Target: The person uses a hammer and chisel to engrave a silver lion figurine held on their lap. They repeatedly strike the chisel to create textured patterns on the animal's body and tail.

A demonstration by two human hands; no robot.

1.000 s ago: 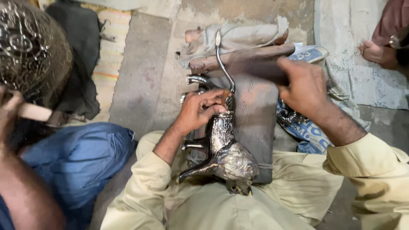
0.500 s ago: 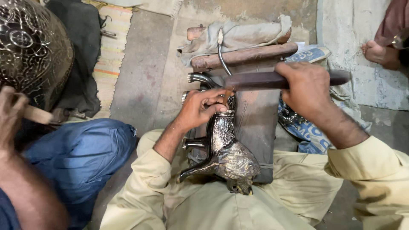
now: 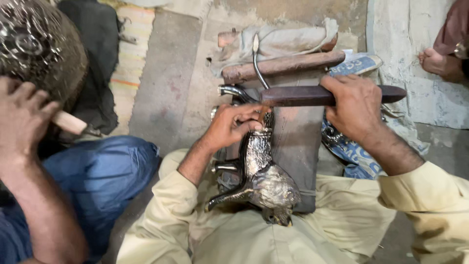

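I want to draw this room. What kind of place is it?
Probably a metal craft workshop on the floor. The right hand grips a long wooden-handled tool, the left hand steadies a shiny metal figure, and the concrete floor is worn.

Left hand (image 3: pixel 233 128) gripping upper end of silvery metal animal figure (image 3: pixel 264 178), laid along dark wooden block (image 3: pixel 298 156) over lap. Right hand (image 3: pixel 355 108) closed around dark wooden handle (image 3: pixel 312 95) crossing block's far end. Cloth-wrapped bundle (image 3: pixel 283 41) beyond far edge. Co-worker's hand (image 3: pixel 22 117) at left, holding pale wooden handle (image 3: pixel 71 123).
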